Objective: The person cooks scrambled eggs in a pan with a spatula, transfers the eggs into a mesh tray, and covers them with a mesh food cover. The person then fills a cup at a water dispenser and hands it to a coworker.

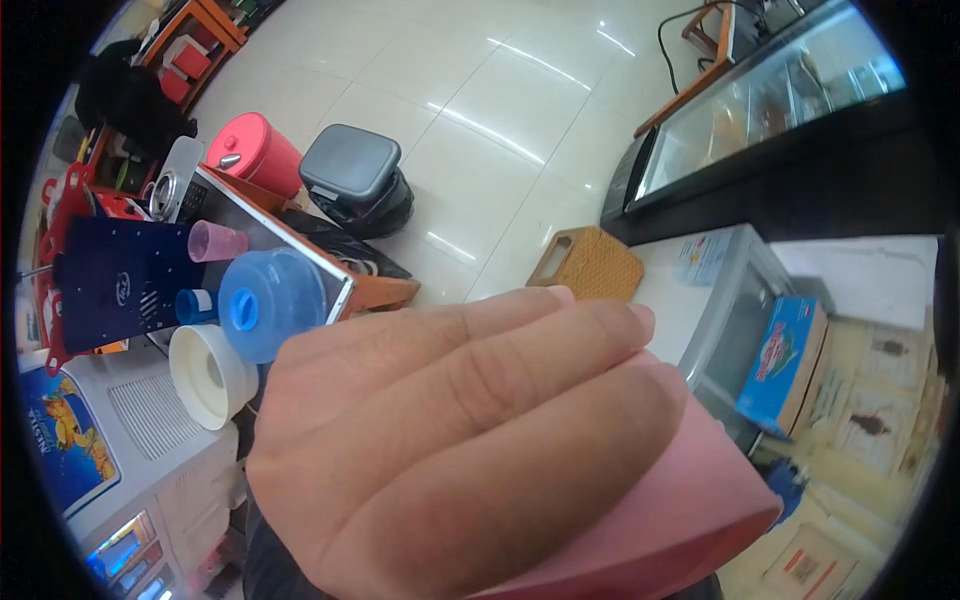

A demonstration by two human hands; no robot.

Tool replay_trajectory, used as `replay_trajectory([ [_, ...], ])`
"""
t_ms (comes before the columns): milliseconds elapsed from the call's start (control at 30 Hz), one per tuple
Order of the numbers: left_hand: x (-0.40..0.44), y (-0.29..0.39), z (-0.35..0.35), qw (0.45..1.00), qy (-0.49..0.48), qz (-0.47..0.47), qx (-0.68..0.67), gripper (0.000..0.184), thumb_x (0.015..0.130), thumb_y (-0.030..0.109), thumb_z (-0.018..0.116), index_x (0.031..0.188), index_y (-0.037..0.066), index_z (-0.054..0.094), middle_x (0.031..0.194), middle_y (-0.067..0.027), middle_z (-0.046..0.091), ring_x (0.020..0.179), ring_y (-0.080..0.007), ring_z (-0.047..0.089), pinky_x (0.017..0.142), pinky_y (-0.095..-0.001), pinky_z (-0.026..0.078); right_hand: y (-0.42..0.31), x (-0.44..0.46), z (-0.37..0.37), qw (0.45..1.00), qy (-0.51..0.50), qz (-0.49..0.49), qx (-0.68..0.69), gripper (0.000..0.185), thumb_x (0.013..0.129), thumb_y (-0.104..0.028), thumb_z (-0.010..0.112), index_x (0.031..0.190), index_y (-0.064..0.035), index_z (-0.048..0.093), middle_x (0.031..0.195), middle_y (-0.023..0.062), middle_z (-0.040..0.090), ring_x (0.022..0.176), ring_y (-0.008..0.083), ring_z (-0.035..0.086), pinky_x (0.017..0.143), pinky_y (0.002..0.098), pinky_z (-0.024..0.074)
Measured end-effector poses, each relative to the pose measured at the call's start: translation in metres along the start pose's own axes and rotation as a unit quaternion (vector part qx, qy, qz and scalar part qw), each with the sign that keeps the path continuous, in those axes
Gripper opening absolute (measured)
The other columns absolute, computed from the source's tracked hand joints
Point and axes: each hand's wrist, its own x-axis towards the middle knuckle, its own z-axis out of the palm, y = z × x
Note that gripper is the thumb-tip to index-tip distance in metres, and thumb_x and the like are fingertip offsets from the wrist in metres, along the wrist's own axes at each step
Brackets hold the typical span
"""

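Very close to the camera, my left hand [450, 430] fills the lower middle, its back showing and its fingers pressed together and curled round a smooth pink cup [700, 500]. The cup's curved edge shows at the lower right, below and beyond the fingertips. My thumb is hidden. No part of my right hand can be seen.
At left, a blue water bottle [275, 305], pink tumbler [217, 241] and white round container [208, 375] stand together. A grey-lidded bin [350, 165] and red bucket [255, 155] are on the floor [470, 130]. A woven stool [595, 265] and glass display case [770, 100] are at right.
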Motion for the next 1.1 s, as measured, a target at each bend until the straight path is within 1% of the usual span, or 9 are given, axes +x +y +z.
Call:
replay_trajectory([
  [67, 0.027, -0.013, 0.011, 1.0, 0.019, 0.0, 0.005, 0.048, 0.08, 0.023, 0.075, 0.114, -0.001, 0.05, 0.101, -0.0282, 0.063, 0.086, -0.0302, 0.069, 0.071, -0.0376, 0.058, -0.079, -0.011, -0.022, 0.993, 0.061, -0.049, -0.094, 0.022, 0.088, -0.026, 0.056, 0.104, -0.0108, 0.059, 0.085, 0.0055, 0.062, 0.065, 0.0199, 0.057, 0.055, 0.0388, 0.0486],
  [333, 0.132, -0.074, 0.018, 0.998, 0.056, -0.012, 0.027, 0.052, 0.079, 0.023, 0.076, 0.116, 0.001, 0.048, 0.101, -0.027, 0.063, 0.085, -0.0306, 0.07, 0.07, -0.0382, 0.059, -0.33, -0.013, -0.052, 0.967, 0.083, -0.183, -0.159, 0.025, 0.088, -0.026, 0.058, 0.105, -0.0072, 0.059, 0.083, 0.0065, 0.062, 0.063, 0.015, 0.057, 0.05, 0.0303, 0.0468],
  [633, 0.278, -0.181, -0.037, 0.999, 0.036, -0.032, 0.0, 0.055, 0.078, 0.023, 0.077, 0.118, 0.002, 0.046, 0.101, -0.0262, 0.063, 0.084, -0.0312, 0.07, 0.07, -0.0386, 0.059, -0.504, 0.031, 0.001, 0.942, 0.046, -0.271, -0.193, 0.019, 0.09, -0.025, 0.06, 0.088, -0.0059, 0.059, 0.064, 0.0005, 0.055, 0.049, 0.0106, 0.049, 0.041, 0.0265, 0.0398],
  [700, 0.311, -0.212, -0.056, 0.998, 0.033, -0.04, -0.024, 0.054, 0.078, 0.02, 0.077, 0.117, 0.0, 0.046, 0.101, -0.027, 0.063, 0.084, -0.0318, 0.07, 0.072, -0.0383, 0.059, -0.529, 0.035, 0.012, 0.954, 0.045, -0.219, -0.199, 0.02, 0.09, -0.025, 0.06, 0.085, -0.0062, 0.059, 0.062, -0.0003, 0.054, 0.048, 0.0104, 0.048, 0.041, 0.027, 0.0389],
  [800, 0.359, -0.264, -0.078, 0.981, 0.049, -0.045, -0.183, 0.052, 0.077, 0.016, 0.077, 0.116, -0.003, 0.047, 0.101, -0.0285, 0.063, 0.085, -0.0323, 0.069, 0.075, -0.038, 0.058, -0.575, 0.05, 0.028, 0.966, 0.034, -0.175, -0.188, 0.02, 0.09, -0.025, 0.059, 0.082, -0.0067, 0.059, 0.061, 0.0002, 0.053, 0.048, 0.0109, 0.048, 0.04, 0.0283, 0.0379],
  [867, 0.39, -0.285, -0.094, 0.979, 0.041, -0.06, -0.192, 0.05, 0.077, 0.015, 0.077, 0.115, -0.004, 0.05, 0.1, -0.0281, 0.064, 0.084, -0.0312, 0.069, 0.076, -0.0372, 0.058, -0.594, 0.046, 0.039, 0.975, 0.015, -0.153, -0.161, 0.021, 0.09, -0.026, 0.058, 0.081, -0.0071, 0.059, 0.061, 0.0013, 0.053, 0.048, 0.012, 0.049, 0.04, 0.0293, 0.0378],
  [933, 0.426, -0.295, -0.118, 0.997, 0.019, -0.066, -0.041, 0.048, 0.076, 0.014, 0.078, 0.113, -0.004, 0.054, 0.1, -0.0262, 0.066, 0.083, -0.0288, 0.07, 0.076, -0.0358, 0.058, -0.612, 0.086, 0.032, 0.98, -0.016, -0.151, -0.13, 0.021, 0.09, -0.026, 0.058, 0.081, -0.0073, 0.059, 0.061, 0.0027, 0.053, 0.049, 0.0135, 0.051, 0.04, 0.0302, 0.0381],
  [1000, 0.451, -0.303, -0.135, 0.994, 0.054, -0.075, 0.061, 0.042, 0.076, 0.014, 0.078, 0.11, -0.003, 0.058, 0.099, -0.0221, 0.068, 0.082, -0.0257, 0.07, 0.075, -0.0335, 0.057, -0.655, 0.108, 0.037, 0.98, -0.039, -0.145, -0.132, 0.021, 0.09, -0.026, 0.058, 0.082, -0.0067, 0.059, 0.062, 0.0034, 0.054, 0.049, 0.0142, 0.051, 0.04, 0.0306, 0.0388],
  [1100, 0.489, -0.32, -0.152, 0.979, 0.129, -0.102, 0.119, 0.03, 0.078, 0.012, 0.075, 0.103, 0.0, 0.063, 0.096, -0.013, 0.071, 0.081, -0.0202, 0.07, 0.073, -0.0286, 0.056, -0.742, 0.123, 0.049, 0.975, -0.039, -0.115, -0.186, 0.021, 0.09, -0.026, 0.058, 0.084, -0.0058, 0.059, 0.064, 0.0045, 0.055, 0.05, 0.0151, 0.052, 0.04, 0.0313, 0.0399],
])
